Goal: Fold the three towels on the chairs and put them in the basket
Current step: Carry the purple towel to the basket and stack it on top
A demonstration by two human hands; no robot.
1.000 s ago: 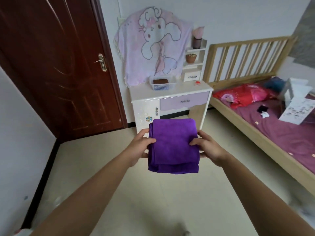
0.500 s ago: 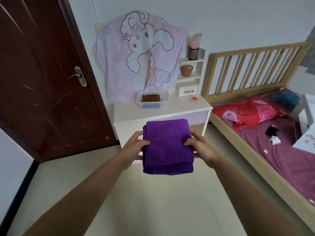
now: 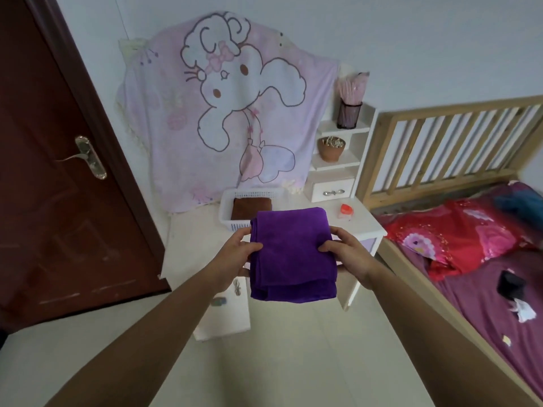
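While the person stood in front of the white desk (image 3: 188, 248), both hands held one folded purple towel (image 3: 292, 254) in the middle of the frame. The left hand (image 3: 235, 257) gripped the left edge of it with the thumb on top, and the right hand (image 3: 349, 254) gripped the right edge in the same way; the other fingers were hidden under the cloth, so I judged that they supported it from below.

The white basket (image 3: 224, 212) stood on the desk, just above the towel in the picture, so it lay straight ahead of the hands and a little to the left. The top edge of the towel covered the near right part of the basket, and I could not tell if they touched. The long side of the basket seemed to run left to right, while the folded towel looked slightly longer from near to far. The left hand seemed a little nearer to the basket than the right one. The next move, in my judgement, was to carry the towel forward and lower it inside.

I counted one basket and two towels: the purple one in the hands and one brown towel (image 3: 251, 207) already folded in the basket. A third towel and the chairs were not visible in this view.
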